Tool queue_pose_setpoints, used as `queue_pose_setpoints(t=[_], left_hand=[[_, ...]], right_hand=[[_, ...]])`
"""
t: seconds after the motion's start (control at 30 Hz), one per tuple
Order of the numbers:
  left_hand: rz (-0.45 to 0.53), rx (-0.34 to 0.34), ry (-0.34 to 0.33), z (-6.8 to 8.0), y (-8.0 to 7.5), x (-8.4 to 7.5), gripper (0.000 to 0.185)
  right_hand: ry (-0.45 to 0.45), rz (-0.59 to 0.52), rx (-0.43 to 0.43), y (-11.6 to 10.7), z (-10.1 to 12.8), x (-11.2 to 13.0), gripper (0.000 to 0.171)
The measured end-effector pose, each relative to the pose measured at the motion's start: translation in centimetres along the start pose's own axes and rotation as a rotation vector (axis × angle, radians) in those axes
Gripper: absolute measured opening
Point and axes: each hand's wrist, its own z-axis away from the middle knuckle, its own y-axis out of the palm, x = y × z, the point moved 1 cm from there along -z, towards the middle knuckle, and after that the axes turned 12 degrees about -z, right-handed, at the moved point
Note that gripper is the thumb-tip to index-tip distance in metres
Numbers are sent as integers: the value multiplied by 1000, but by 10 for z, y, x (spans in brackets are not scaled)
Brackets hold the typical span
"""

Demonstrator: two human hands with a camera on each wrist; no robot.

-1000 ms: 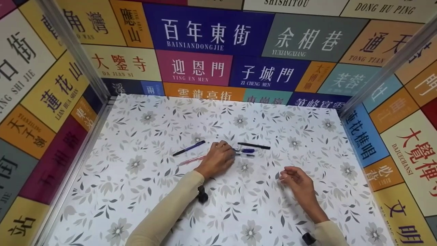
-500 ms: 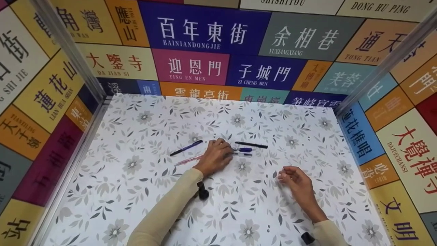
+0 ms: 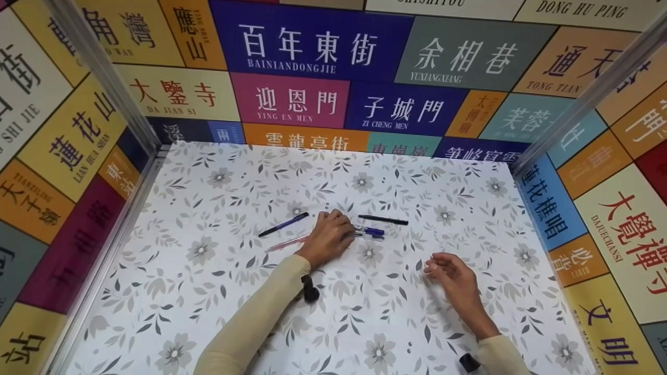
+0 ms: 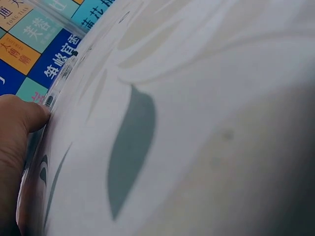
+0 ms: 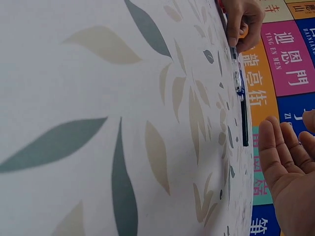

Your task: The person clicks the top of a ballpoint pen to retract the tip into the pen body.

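While the left hand point(image 3: 328, 238) pinches two clear pens point(image 3: 373, 231) on the counter point(image 3: 375, 307), the right hand point(image 3: 456, 277) hangs well apart, fingers loosely bent. Also: one black pen point(image 3: 383, 220), just beyond them; one blue pen point(image 3: 284, 224), left of the left hand; one pink pen point(image 3: 286, 243), partly hidden by it.

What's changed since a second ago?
The free end of the blue-capped pen swung slightly down the head view, closing on the clear pen beside it. The left hand still holds them; the right hand, black pen, blue pen and pink pen stayed put.
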Motion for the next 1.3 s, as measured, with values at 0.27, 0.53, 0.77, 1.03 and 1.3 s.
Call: queue_pose_setpoints(t=[0.27, 0.53, 0.77, 1.03, 1.3], left_hand=[[44, -8, -22, 0, 0, -1, 11], [148, -36, -93, 4, -9, -6, 10], [287, -91, -209, 12, -9, -8, 12], [665, -39, -474, 11, -37, -22, 8], [714, -21, -543, 6, -56, -35, 7]], right_hand=[[14, -2, -4, -1, 2, 2, 28], [-12, -50, 4, 1, 2, 2, 29], [18, -32, 6, 4, 1, 0, 30], [29, -38, -6, 7, 1, 1, 29], [26, -30, 0, 7, 1, -2, 30]])
